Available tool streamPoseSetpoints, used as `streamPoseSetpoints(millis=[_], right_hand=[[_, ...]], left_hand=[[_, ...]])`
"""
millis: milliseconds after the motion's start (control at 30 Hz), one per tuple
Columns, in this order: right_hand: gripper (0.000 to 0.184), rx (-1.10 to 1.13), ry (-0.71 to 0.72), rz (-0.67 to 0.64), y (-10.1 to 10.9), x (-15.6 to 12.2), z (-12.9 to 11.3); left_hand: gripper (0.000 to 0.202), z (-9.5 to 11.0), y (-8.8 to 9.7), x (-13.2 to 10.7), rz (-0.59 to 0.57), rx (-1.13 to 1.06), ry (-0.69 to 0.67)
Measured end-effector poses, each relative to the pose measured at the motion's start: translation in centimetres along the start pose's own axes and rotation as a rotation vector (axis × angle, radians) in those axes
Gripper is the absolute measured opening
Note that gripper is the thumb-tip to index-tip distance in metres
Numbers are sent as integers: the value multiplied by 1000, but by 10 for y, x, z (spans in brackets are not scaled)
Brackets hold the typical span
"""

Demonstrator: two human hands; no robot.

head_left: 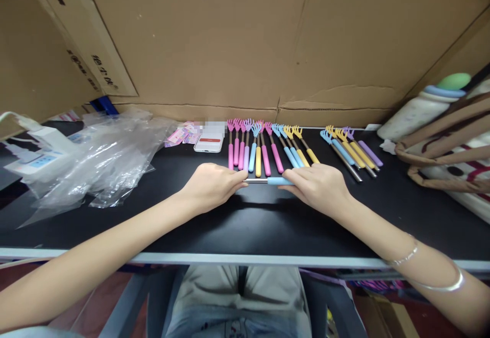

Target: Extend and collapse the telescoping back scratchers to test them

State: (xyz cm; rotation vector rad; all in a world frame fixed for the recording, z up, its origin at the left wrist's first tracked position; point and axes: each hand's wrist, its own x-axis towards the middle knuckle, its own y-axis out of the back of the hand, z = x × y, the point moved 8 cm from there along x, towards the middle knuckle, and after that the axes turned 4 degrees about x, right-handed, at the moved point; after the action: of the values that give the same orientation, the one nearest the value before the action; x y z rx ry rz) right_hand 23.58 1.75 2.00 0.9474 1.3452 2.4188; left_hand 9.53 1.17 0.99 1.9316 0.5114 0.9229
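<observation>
Head view: your left hand [214, 186] pinches a metal rod [258, 180], your right hand [320, 187] grips its blue handle [276, 180], above the tabletop [245, 231].

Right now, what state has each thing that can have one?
Blue-handled metal rod: level, held by both hands
Left hand: closed on its metal part
Right hand: closed on its blue handle
Middle claw-ended sticks: lying side by side, claws toward the cardboard
Right claw-ended sticks: lying grouped, claws likewise
Phone: face up, screen lit
Plastic bags: crumpled, heaped
White charger: on the power strip, cable attached
Bottle: green top on
</observation>
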Motion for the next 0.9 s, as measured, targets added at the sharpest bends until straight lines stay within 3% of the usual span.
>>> streamPoseSetpoints(millis=[200,300,600,900], right_hand=[[36,-50,63,173,13,0,-5],[35,-29,57,190,14,-1,-3],[34,197,-110,-35,0,-2,25],[45,221,-89,-189,-10,-4,37]], left_hand=[[31,-1,-4,-1,-103,-49,33],[31,-2,-4,1,-148,-81,53],[30,-9,-1,5,-143,-59,99],[25,-26,2,2,-174,-58,48]])
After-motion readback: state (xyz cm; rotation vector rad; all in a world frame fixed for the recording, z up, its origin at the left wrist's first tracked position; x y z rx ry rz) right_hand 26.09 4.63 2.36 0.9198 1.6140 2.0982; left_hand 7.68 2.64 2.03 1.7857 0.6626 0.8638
